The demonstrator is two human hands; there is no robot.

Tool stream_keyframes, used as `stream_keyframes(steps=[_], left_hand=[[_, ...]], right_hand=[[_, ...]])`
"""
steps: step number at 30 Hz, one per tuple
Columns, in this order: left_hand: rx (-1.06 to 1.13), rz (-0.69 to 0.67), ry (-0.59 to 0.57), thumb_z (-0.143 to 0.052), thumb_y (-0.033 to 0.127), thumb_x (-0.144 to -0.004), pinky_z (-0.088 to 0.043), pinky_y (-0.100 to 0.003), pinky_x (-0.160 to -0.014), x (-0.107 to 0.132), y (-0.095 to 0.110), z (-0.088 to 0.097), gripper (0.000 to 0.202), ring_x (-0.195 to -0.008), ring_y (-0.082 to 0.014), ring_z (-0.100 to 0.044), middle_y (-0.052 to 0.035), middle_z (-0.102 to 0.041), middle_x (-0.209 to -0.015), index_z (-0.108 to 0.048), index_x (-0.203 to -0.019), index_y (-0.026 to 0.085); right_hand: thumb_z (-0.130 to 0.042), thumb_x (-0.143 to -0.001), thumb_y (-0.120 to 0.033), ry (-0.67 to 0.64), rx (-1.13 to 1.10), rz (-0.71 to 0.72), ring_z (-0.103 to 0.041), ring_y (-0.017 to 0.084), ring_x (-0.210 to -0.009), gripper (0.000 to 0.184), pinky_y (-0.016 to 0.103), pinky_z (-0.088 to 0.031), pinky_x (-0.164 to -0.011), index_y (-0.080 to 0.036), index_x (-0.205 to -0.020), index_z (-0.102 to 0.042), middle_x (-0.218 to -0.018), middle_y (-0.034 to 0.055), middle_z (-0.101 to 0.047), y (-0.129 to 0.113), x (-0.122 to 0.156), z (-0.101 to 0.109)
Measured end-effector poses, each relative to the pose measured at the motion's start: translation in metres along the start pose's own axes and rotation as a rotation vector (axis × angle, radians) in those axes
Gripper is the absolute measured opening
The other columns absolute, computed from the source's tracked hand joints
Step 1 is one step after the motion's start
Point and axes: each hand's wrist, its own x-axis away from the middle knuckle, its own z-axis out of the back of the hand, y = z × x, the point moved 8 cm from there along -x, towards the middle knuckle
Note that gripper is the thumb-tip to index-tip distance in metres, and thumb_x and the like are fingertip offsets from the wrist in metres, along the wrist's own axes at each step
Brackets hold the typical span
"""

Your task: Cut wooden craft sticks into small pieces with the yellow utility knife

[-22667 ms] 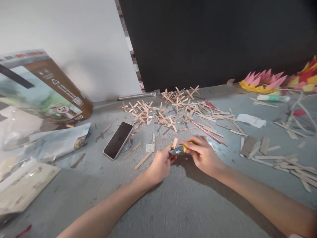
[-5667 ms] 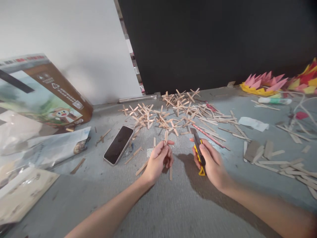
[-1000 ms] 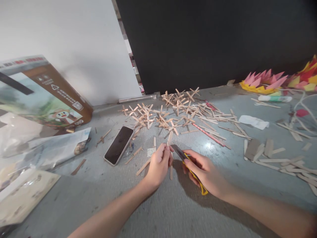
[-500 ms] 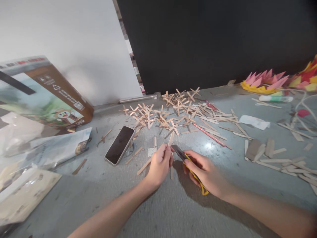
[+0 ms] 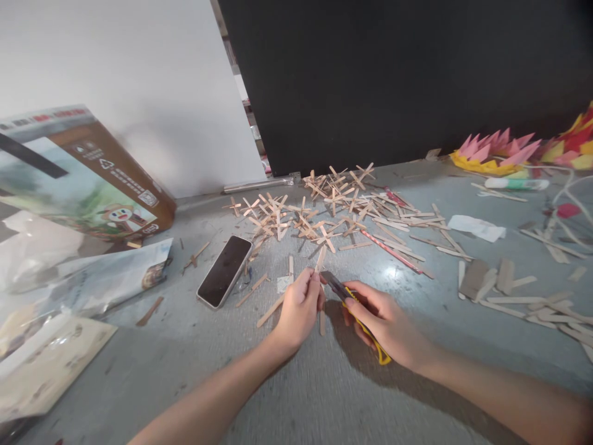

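Observation:
My left hand (image 5: pixel 300 307) is closed on a wooden craft stick (image 5: pixel 320 258), which sticks out above the fingertips. In my right hand (image 5: pixel 382 318) lies a yellow utility knife (image 5: pixel 365 332), its dark blade end pointing up and left. The blade tip comes close to the stick by my left fingers; whether it touches I cannot tell. Below my left hand, part of another stick (image 5: pixel 322 321) shows. Just beyond the hands lies a heap of crossed craft sticks (image 5: pixel 306 213). A loose stick (image 5: pixel 270 312) rests left of my left hand.
A phone (image 5: pixel 225 272) lies to the left, with plastic packets (image 5: pixel 111 278) and a printed box (image 5: pixel 120 179) farther left. Flat sticks (image 5: pixel 537 306), a glue stick (image 5: pixel 516 184), a white paper scrap (image 5: pixel 477 227) and a pink-and-yellow paper craft (image 5: pixel 495 154) are on the right. A black panel (image 5: pixel 393 80) stands behind.

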Motion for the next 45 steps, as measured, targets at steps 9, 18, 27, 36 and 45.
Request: stream_keyframes(steps=[9,18,27,36,45], left_hand=[[0.004,0.011,-0.015,-0.043,0.047,-0.109,-0.034,-0.022,-0.053,-0.0002,-0.0013,-0.0008,0.035,-0.049,-0.0093,-0.041,0.007,-0.048,-0.057,-0.053,-0.089,0.021],[-0.011,0.011,-0.009,-0.042,0.047,-0.109,-0.034,-0.022,-0.052,0.0,0.0001,-0.0008,0.034,-0.049,-0.0095,-0.041,0.007,-0.048,-0.057,-0.053,-0.089,0.021],[-0.012,0.02,-0.009,-0.043,0.049,-0.108,-0.034,-0.023,-0.053,-0.0002,-0.0012,-0.0009,0.036,-0.048,-0.0096,-0.041,0.0073,-0.048,-0.057,-0.053,-0.088,0.021],[-0.021,0.011,-0.019,-0.041,0.049,-0.109,-0.035,-0.023,-0.054,-0.0005,-0.0019,-0.0009,0.037,-0.05,-0.0097,-0.042,0.007,-0.049,-0.057,-0.052,-0.087,0.021],[-0.019,0.01,-0.02,-0.042,0.049,-0.109,-0.035,-0.023,-0.055,-0.0005,-0.0025,-0.0012,0.036,-0.05,-0.0099,-0.042,0.007,-0.049,-0.058,-0.052,-0.088,0.021]], right_hand=[[-0.053,-0.109,-0.05,-0.004,0.008,0.005,-0.05,0.008,-0.048,0.035,0.023,-0.036,-0.042,-0.022,-0.127,-0.059,-0.082,-0.0023,-0.062,-0.0007,-0.0008,0.0],[-0.054,-0.108,-0.052,-0.002,0.013,0.001,-0.05,0.009,-0.049,0.036,0.023,-0.035,-0.042,-0.022,-0.127,-0.058,-0.082,-0.0027,-0.061,0.0003,0.0004,-0.0005],[-0.053,-0.107,-0.053,-0.003,0.019,-0.006,-0.05,0.009,-0.048,0.036,0.024,-0.035,-0.042,-0.022,-0.126,-0.058,-0.081,-0.0024,-0.061,-0.0013,0.0014,-0.0007],[-0.053,-0.107,-0.053,-0.004,0.028,-0.006,-0.05,0.009,-0.049,0.036,0.024,-0.035,-0.043,-0.022,-0.125,-0.059,-0.082,-0.0021,-0.061,-0.0027,0.0003,-0.0008],[-0.052,-0.108,-0.052,-0.002,0.04,-0.004,-0.05,0.009,-0.049,0.033,0.024,-0.035,-0.043,-0.023,-0.121,-0.059,-0.081,-0.0026,-0.061,-0.0038,0.0004,-0.0011]])
